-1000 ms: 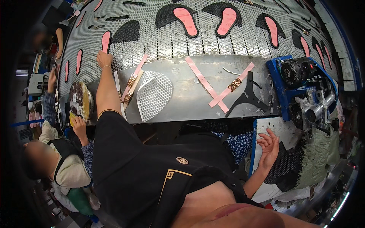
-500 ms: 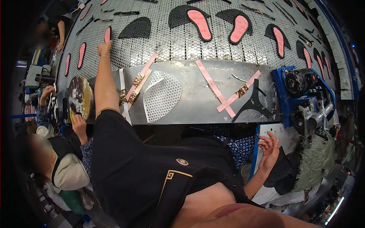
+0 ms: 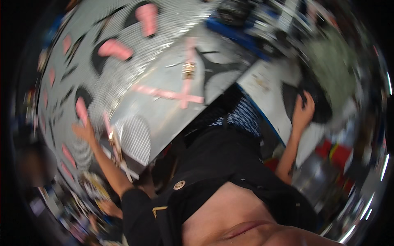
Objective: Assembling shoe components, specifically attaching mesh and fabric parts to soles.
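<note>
At the left, my left hand (image 3: pixel 84 130) is over the metal mesh belt (image 3: pixel 102 78), fingers spread. Just past its fingertips lies a pink insole (image 3: pixel 81 108) on a black piece. My right hand (image 3: pixel 303 111) reaches onto black mesh pieces (image 3: pixel 322 100) on a white board (image 3: pixel 262 88), its fingers apart and slightly bent; blur hides whether they touch. Between my hands, a steel plate (image 3: pixel 164 115) carries crossed pink straps (image 3: pixel 168 94) with a gold buckle ornament (image 3: pixel 188 70), a black Y-shaped piece (image 3: pixel 215 70) and a white mesh piece (image 3: pixel 133 137).
Further pink insoles (image 3: pixel 147 18) and black strips lie along the belt. A blue-framed machine (image 3: pixel 236 35) stands beyond the steel plate, beside greenish cloth (image 3: pixel 330 61). At the lower left is another person's hand (image 3: pixel 111 208).
My view has swung right, so the belt and plate appear tilted. My left hand has come off the insole it was touching. My right hand has moved out to the black mesh pieces.
</note>
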